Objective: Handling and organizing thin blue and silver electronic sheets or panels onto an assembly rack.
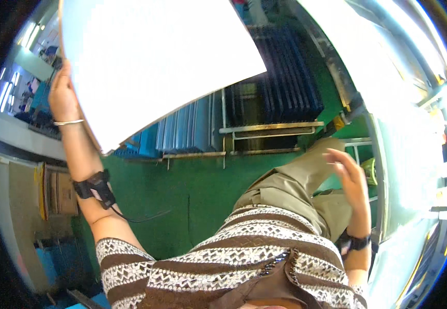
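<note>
A large, flat white panel (166, 56) with a thin brownish edge is held up at a tilt at the upper left. My left hand (64, 97) is closed on its left edge, and the fingers behind the panel are partly hidden. The panel's bright face is washed out, so no detail shows on it. My right hand (348, 174) is apart from the panel, over my right leg and beside the edge of a bright worktable (409, 190). Its fingers are loosely bent, slightly blurred and spread, with nothing visible in them.
Ahead on the green floor (166, 185) stand racks of upright light blue panels (192, 126) and dark blue panels (290, 77). Cardboard boxes (61, 193) are at the left. From a strap (97, 189) on my left forearm a black cable hangs loose.
</note>
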